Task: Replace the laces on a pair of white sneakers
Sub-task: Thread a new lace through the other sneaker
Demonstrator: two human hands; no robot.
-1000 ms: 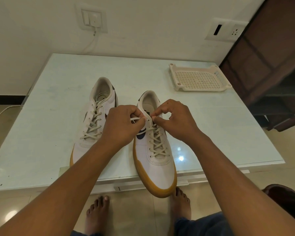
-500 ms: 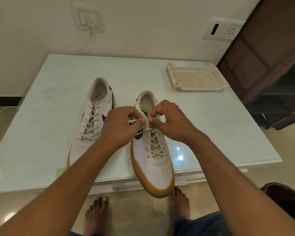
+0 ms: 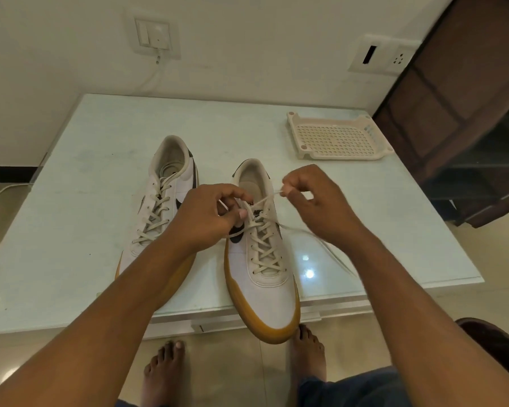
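the nearer sneaker (image 3: pixel 262 268) is stood on the counter (image 3: pixel 80 207) with its toe overhanging the near edge, above bare feet (image 3: pixel 309 353) on the floor (image 3: pixel 247 365). its lace (image 3: pixel 266 198) is pinched near the end between thumb and forefinger of the right hand (image 3: pixel 315 204) and drawn taut from the top eyelets. the fingers (image 3: pixel 232 195) of the left hand (image 3: pixel 202 218) are curled at those eyelets, and a strand appears to be gripped there, though the hold is partly hidden.

a sharp pull could drag the shoe further over the edge and tip it to the floor, since it is not pressed down. the thin end could slip from the pinch. the loose strand trailing over the counter to the right could be caught under the forearm.

the second sneaker (image 3: pixel 165 207), fully laced, is left just beside the left hand.

one container is seen: a perforated plastic tray (image 3: pixel 341 156) at the far right of the counter, well apart from the shoes. nothing is seen lying in it.
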